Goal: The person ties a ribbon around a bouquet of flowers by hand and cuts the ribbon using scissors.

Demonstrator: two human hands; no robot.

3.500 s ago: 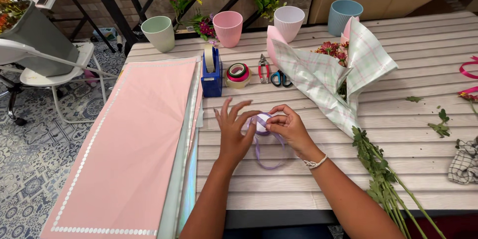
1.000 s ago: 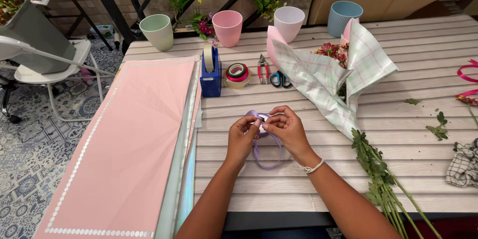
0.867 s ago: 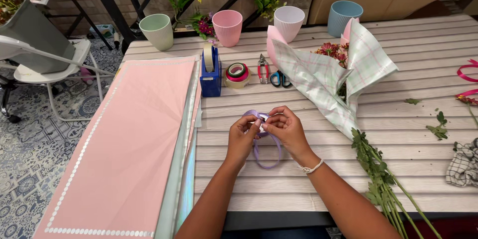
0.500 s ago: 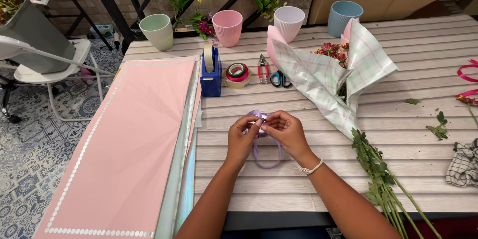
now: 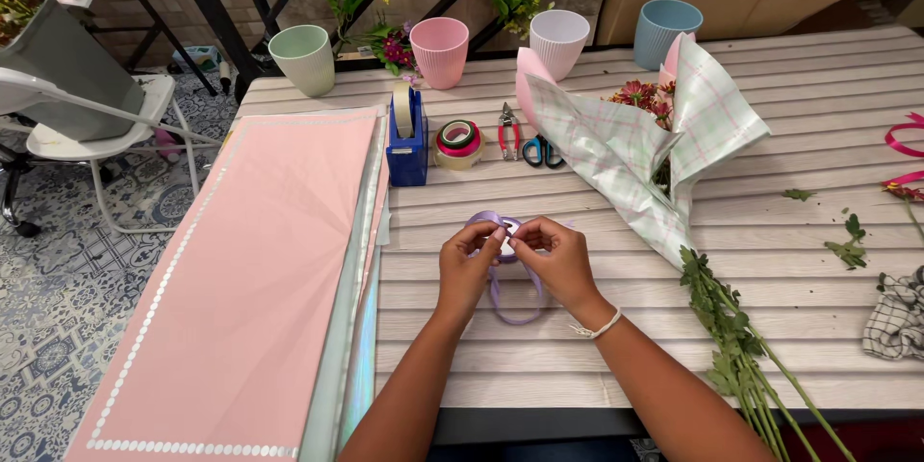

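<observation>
Both hands meet over the wooden table [image 5: 674, 327] and pinch one lilac ribbon [image 5: 500, 269] between them. The left hand [image 5: 465, 265] closes its thumb and first fingers on the ribbon from the left side, and the right hand [image 5: 558, 255] closes its fingertips on it from the right, so the fingertips of both hands almost touch. The ribbon is narrow, pale purple and a little shiny. Above the fingertips it makes a small round loop, and below the fingers a longer loop hangs down and lies flat on the table between the two wrists. A thin white bracelet [image 5: 597, 329] is on the right wrist. To the right of the fingers lies a bouquet [image 5: 645, 149] wrapped in checked paper, with green stems pointing toward the table edge. To the left of the fingers lies a stack of pink paper sheets [image 5: 260, 269]. Beyond the fingertips stand a blue tape dispenser [image 5: 408, 140], a roll of tape [image 5: 459, 142] and scissors [image 5: 542, 149].
</observation>
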